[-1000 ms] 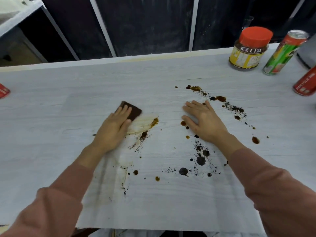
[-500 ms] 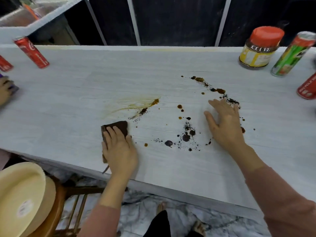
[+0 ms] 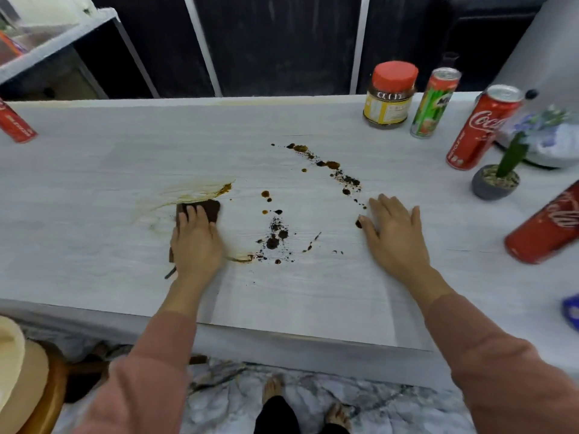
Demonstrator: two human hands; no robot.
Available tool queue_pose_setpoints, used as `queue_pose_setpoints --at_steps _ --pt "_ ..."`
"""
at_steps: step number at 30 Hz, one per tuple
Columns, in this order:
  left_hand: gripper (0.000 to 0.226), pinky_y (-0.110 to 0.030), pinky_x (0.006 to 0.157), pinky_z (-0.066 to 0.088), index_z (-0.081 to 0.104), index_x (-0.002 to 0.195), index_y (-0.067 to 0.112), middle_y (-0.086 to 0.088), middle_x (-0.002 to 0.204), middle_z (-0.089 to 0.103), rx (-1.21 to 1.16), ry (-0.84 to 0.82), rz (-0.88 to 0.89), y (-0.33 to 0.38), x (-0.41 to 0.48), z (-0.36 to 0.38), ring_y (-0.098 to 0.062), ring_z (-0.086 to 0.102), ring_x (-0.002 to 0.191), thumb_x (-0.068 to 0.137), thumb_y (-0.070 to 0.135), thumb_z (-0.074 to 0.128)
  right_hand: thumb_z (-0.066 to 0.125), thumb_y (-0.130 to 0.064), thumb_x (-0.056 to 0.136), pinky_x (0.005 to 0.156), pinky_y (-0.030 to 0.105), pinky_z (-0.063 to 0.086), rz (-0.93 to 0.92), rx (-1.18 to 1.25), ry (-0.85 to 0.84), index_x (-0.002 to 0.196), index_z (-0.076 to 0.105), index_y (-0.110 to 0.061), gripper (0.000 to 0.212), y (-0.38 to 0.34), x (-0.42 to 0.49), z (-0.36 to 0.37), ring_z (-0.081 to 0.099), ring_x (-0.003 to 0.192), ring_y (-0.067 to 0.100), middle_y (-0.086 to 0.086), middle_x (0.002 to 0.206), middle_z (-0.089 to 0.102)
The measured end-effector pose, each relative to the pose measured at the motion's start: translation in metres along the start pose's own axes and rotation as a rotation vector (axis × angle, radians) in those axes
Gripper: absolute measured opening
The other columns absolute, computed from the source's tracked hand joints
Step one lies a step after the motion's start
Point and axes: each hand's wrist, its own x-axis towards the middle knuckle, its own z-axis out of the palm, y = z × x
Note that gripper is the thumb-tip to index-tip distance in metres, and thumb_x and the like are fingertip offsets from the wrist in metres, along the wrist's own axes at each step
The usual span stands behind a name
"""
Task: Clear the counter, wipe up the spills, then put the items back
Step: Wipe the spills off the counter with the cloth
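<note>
- On the pale table [image 3: 94,170], left hand [image 3: 195,242] pressed flat over a dark brown cloth [image 3: 210,208], fingers [image 3: 191,214] together and laid along its top rather than clamped round it; probably so for broad pressure in wiping.
- Just beyond the cloth, a yellow-brown smear [image 3: 194,191], thin and streaked, apparently part-wiped spill.
- Right hand [image 3: 396,238] palm down on the table, fingers spread, holding nothing; likely a brace while leaning in.
- Between the two hands, dark drops and grit [image 3: 275,236], untouched; another trail of spots [image 3: 329,167] running up and away from the right hand, one spot touching the thumb.
- Pushed to the far right, clear of the mess: jar with an orange lid [image 3: 388,95], green can [image 3: 434,104], upright red can [image 3: 479,126], small potted cactus [image 3: 498,177], and a tilted red can [image 3: 545,227], blurred.
- At the far left edge, one more red can [image 3: 15,123], cut off.
- Hard to make out: most of the cloth under the palm; a thin dark strip [image 3: 170,273] by the left wrist, perhaps a cloth corner; a blue thing [image 3: 571,311] cropped at the right.
</note>
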Motion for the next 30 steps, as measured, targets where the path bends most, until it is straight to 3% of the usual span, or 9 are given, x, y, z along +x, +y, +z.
queue_pose_setpoints --at_steps 3,7,9,13,16,20,25,27,30 --pt "0.049 -0.045 0.117 0.018 0.029 0.147 0.0 -0.019 0.154 0.027 -0.046 -0.024 0.111 0.04 -0.014 0.012 -0.034 0.02 0.144 0.101 0.017 0.033 0.026 -0.042 0.102 0.119 0.048 -0.003 0.015 0.019 -0.018 0.147 0.033 -0.017 0.052 0.003 -0.001 -0.001 0.011 0.147 0.021 0.004 0.158 0.024" --pt "0.054 -0.034 0.119 0.014 0.027 0.149 0.012 -0.002 0.156 0.02 -0.089 -0.176 0.427 0.035 -0.062 0.001 -0.017 0.014 0.146 0.099 0.031 0.025 0.026 -0.04 0.102 0.119 0.047 -0.001 0.007 0.083 0.02 0.144 0.039 -0.016 0.05 0.003 -0.002 -0.003 0.016 0.146 0.02 0.004 0.155 0.031" --pt "0.053 -0.033 0.119 0.013 0.028 0.149 0.012 0.0 0.156 0.019 -0.12 -0.16 0.419 0.009 -0.062 -0.01 -0.015 0.014 0.146 0.1 0.032 0.025 0.027 -0.041 0.102 0.119 0.045 -0.002 0.021 0.123 0.023 0.145 0.038 -0.017 0.05 0.004 -0.001 -0.003 0.016 0.146 0.019 0.004 0.155 0.031" --pt "0.047 -0.041 0.118 0.017 0.03 0.147 0.002 -0.016 0.156 0.023 -0.077 -0.038 0.096 -0.035 0.006 -0.016 -0.029 0.017 0.146 0.103 0.017 0.033 0.028 -0.042 0.102 0.119 0.043 -0.001 0.075 0.185 0.03 0.147 0.034 -0.017 0.052 0.006 0.014 -0.005 0.018 0.146 0.019 0.004 0.155 0.031" --pt "0.047 -0.047 0.116 0.018 0.028 0.146 -0.002 -0.02 0.156 0.021 -0.052 -0.037 -0.027 -0.015 0.061 -0.005 -0.031 0.013 0.146 0.102 0.016 0.03 0.029 -0.042 0.102 0.119 0.045 -0.001 0.095 0.172 0.015 0.148 0.033 -0.017 0.053 0.011 0.035 -0.005 0.018 0.146 0.021 0.005 0.155 0.03" --pt "0.048 -0.042 0.118 0.014 0.026 0.148 0.004 -0.014 0.157 0.021 -0.092 -0.122 0.2 0.054 0.068 0.022 -0.028 0.014 0.147 0.103 0.02 0.029 0.029 -0.041 0.102 0.118 0.049 -0.002 0.091 0.12 0.002 0.147 0.034 -0.017 0.051 0.014 0.06 -0.005 0.018 0.146 0.021 0.005 0.154 0.032" --pt "0.052 -0.025 0.119 0.005 0.024 0.15 0.023 0.012 0.156 0.013 -0.179 -0.321 0.674 0.06 -0.001 0.012 -0.004 0.005 0.146 0.1 0.035 0.021 0.034 -0.041 0.101 0.119 0.043 -0.002 0.102 0.182 0.088 0.143 0.04 -0.016 0.049 0.016 0.061 -0.001 0.027 0.143 0.018 0.004 0.149 0.042" --pt "0.051 -0.025 0.119 0.006 0.024 0.15 0.026 0.016 0.155 0.012 -0.189 -0.319 0.666 0.041 0.015 0.01 0.001 0.004 0.145 0.101 0.037 0.021 0.036 -0.039 0.101 0.12 0.043 0.0 0.103 0.218 0.12 0.139 0.044 -0.016 0.046 0.015 0.061 -0.002 0.031 0.141 0.017 0.003 0.145 0.046" --pt "0.049 -0.034 0.119 0.01 0.026 0.15 0.017 0.003 0.158 0.015 -0.163 -0.229 0.492 0.036 0.076 0.02 -0.011 0.009 0.147 0.104 0.031 0.027 0.035 -0.039 0.101 0.12 0.045 0.0 0.105 0.173 0.104 0.14 0.043 -0.017 0.045 0.014 0.062 0.001 0.026 0.143 0.017 0.002 0.147 0.043"
